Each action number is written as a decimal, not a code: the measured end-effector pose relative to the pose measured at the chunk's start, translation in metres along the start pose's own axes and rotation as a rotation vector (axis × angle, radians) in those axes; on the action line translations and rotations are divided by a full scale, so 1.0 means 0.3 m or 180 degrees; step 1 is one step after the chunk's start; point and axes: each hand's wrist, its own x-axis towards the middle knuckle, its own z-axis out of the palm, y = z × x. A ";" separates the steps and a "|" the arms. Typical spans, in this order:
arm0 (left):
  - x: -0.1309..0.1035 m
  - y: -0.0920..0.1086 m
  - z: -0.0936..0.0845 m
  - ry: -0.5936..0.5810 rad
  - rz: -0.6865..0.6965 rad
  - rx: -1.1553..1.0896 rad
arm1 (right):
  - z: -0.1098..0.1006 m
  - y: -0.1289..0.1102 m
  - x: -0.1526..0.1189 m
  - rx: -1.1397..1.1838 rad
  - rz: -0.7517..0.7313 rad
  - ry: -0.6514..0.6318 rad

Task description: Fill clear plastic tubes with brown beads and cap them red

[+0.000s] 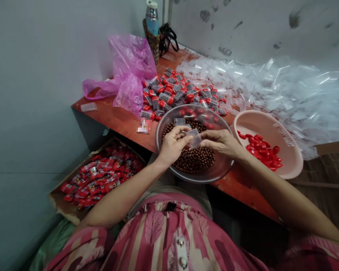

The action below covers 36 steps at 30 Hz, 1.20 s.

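Over bowl [223, 165], clear container [196, 139], in both hands [171, 145]

Small workshop, heaped clear cases [271, 88], piled red-capped containers [166, 98]

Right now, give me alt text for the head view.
The person's left hand and right hand hold a clear plastic container over a metal bowl of brown balls. Red-capped containers lie behind the bowl; a pink basin of red pieces sits to its right.

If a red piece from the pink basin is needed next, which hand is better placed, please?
Probably the right hand: nearer the pink basin, with the left hand gripping the clear case.
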 end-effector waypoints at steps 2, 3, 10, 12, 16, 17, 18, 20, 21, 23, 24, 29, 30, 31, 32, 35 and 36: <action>0.009 0.016 0.001 -0.0080 -0.0539 -0.0425 | -0.023 0.004 -0.004 -0.0855 -0.0674 0.0235; 0.013 0.024 0.001 -0.0129 -0.0818 -0.0589 | -0.032 0.005 -0.005 -0.1201 -0.1031 0.0223; 0.010 0.030 0.011 -0.0445 -0.1201 -0.0683 | -0.029 0.027 0.008 -0.1620 -0.1913 -0.0040; 0.007 0.020 0.012 -0.0040 -0.0810 -0.0691 | -0.036 0.061 0.011 -0.2088 -0.1484 -0.0156; 0.006 0.004 0.010 0.0266 -0.0333 -0.0567 | -0.036 0.133 0.001 -0.3763 -0.0491 -0.1177; 0.006 0.002 0.008 0.0210 -0.0292 -0.0549 | -0.023 0.142 -0.002 -0.3952 -0.0370 -0.1422; 0.006 -0.001 0.007 0.0166 -0.0243 -0.0548 | -0.003 0.145 -0.003 -0.3995 -0.0337 -0.1617; 0.007 -0.006 0.005 0.0162 -0.0107 -0.0582 | 0.056 0.134 0.002 -0.3745 -0.0478 -0.1940; 0.008 -0.008 0.003 0.0199 -0.0024 -0.0610 | 0.093 0.122 0.009 -0.3519 -0.0589 -0.2054; 0.008 -0.012 0.001 0.0310 0.0150 -0.0660 | 0.166 0.094 0.026 -0.2999 -0.0737 -0.2187; 0.008 -0.013 0.000 0.0369 0.0241 -0.0669 | 0.198 0.082 0.035 -0.2736 -0.0712 -0.2199; -0.002 -0.020 -0.010 0.0509 0.0771 -0.0476 | 0.238 0.067 0.058 -0.0997 -0.0051 -0.1731; -0.004 -0.021 -0.012 0.0506 0.0843 -0.0429 | 0.224 0.072 0.056 -0.0550 0.0112 -0.1561; -0.005 -0.022 -0.014 0.0502 0.0877 -0.0408 | 0.208 0.076 0.052 -0.0130 0.0285 -0.1378; -0.005 -0.023 -0.015 0.0494 0.0870 -0.0412 | 0.191 0.081 0.046 0.0235 0.0440 -0.1208; -0.003 -0.026 -0.015 0.0452 0.0724 -0.0493 | 0.148 0.086 0.026 0.0874 0.0673 -0.0824; -0.002 -0.027 -0.014 0.0426 0.0659 -0.0503 | 0.138 0.085 0.020 0.0943 0.0692 -0.0736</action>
